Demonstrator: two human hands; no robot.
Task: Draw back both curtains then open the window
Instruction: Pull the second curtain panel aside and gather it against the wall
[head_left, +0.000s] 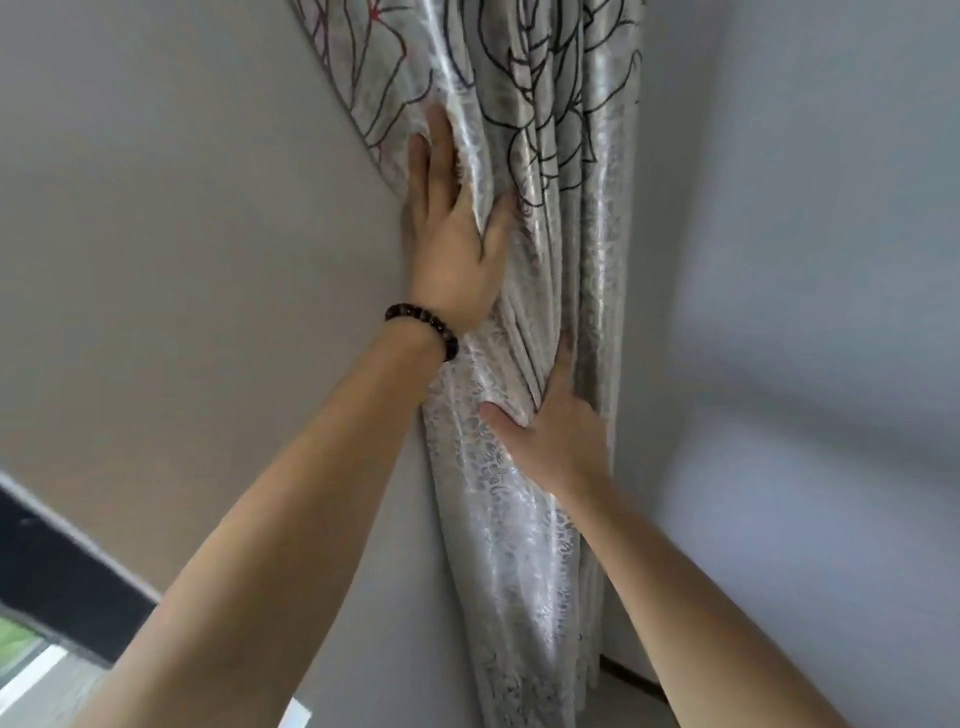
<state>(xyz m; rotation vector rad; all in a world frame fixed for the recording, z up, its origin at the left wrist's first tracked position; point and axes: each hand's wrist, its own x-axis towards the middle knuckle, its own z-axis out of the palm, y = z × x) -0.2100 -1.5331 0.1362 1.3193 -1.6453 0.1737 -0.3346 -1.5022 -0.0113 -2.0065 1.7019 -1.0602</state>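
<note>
Curtain fabric, one panel in view, hangs bunched into the corner where two pale walls meet, silver-grey with a shiny leaf weave and black outlined flowers near the top, a few of them edged in red. Both hands are on it. One left hand lies higher up, palm flat against the folds along the curtain's left edge, fingers straight and pointing upward, thumb spread to the right; its grip is wide, pressing rather than clasping. A single dark beaded bracelet circles that wrist. One right hand sits lower, also flat on the gathered cloth, fingers reaching up into the pleats and thumb out to the left; its grip is likewise wide, pinning the cloth and closing on nothing. Both forearms are bare. Left wall is plain grey-beige; right wall is bluish white. At lower left a dark window frame shows, with one sliver of bright glass below it.
</note>
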